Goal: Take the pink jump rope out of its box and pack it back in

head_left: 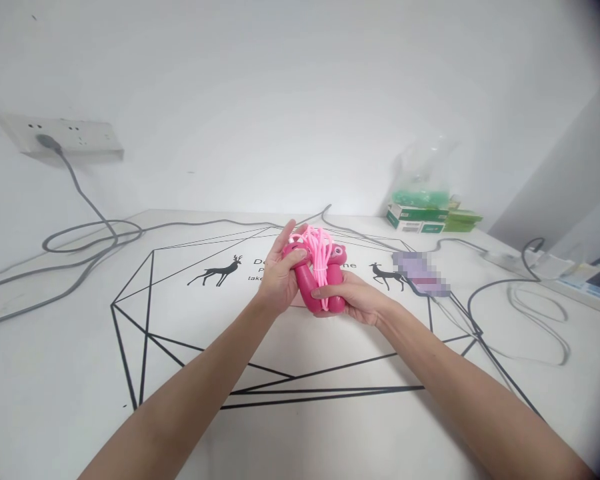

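- And here's the pink rope [321,250], bunched between two darker handles [307,287], up over the middle of the desk [260,433]!
- The left hand [281,280] is curled round the left handle's upper part, thumb across its front; the right hand [360,297] closes on the lower end, thumb over the rope.
- Off right, a pixelated purple thing [423,272] lies on the desk.
- Farther back, boxes [420,215] bear a clear bag [427,167].
- Far left, a plug [49,141] sits in the wall socket [90,135].

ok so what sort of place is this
Probably a desk in a home or office room: a wall socket panel with a plugged-in cable, a deer-printed desktop, and boxes against the wall.
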Available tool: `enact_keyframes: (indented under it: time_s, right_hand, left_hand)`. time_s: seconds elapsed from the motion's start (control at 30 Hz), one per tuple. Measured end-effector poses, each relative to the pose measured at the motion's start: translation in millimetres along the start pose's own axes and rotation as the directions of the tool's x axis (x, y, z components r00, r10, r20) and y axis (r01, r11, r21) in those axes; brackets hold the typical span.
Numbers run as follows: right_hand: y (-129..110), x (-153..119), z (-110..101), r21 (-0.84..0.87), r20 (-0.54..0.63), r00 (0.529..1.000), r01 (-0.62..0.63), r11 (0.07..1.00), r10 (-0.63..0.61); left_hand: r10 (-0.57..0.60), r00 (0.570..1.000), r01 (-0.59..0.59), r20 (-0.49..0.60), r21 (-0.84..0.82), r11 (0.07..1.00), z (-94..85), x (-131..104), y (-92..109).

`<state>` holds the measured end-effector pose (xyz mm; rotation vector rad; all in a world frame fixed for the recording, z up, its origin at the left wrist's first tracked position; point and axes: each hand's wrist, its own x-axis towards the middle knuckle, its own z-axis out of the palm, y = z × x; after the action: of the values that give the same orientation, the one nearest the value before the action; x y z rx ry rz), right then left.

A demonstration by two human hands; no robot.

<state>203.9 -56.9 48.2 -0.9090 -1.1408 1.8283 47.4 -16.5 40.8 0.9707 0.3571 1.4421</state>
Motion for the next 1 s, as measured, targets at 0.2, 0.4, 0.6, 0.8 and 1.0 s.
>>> enact_keyframes:
  time_s: [0.2,0.4,0.6,0.8,1.0]
  right_hand:
    - [-4,-2,3,-0.041,-0.033,0.999,0.019,0.999,-0.021]
    - [-7,-5,-2,-0.061,-0.054,0.999,-0.002,0.998,-0.001]
    - [-6,-7,-7,-0.050,-0.056,0.998,0.011,0.999,-0.014]
    - [-4,-3,-11,-0.058,-0.061,0.998,0.005,0.998,-0.009]
    - [-4,-3,-9,-0.049,-0.056,0.998,0.009,0.999,-0.012]
  left_hand:
    - [-0.074,0.997,0.073,-0.018,-0.043,0.996,-0.1,0,3]
    - [-0.172,0.984,0.176,0.036,-0.160,0.971,0.0,5,22]
    - [-0.221,0.975,0.220,0.021,-0.196,0.955,-5.7,9,30]
    - [-0.282,0.959,0.284,0.042,-0.090,0.954,-5.6,7,27]
    - [-0.284,0.958,0.276,0.052,0.115,0.954,6.5,2,22]
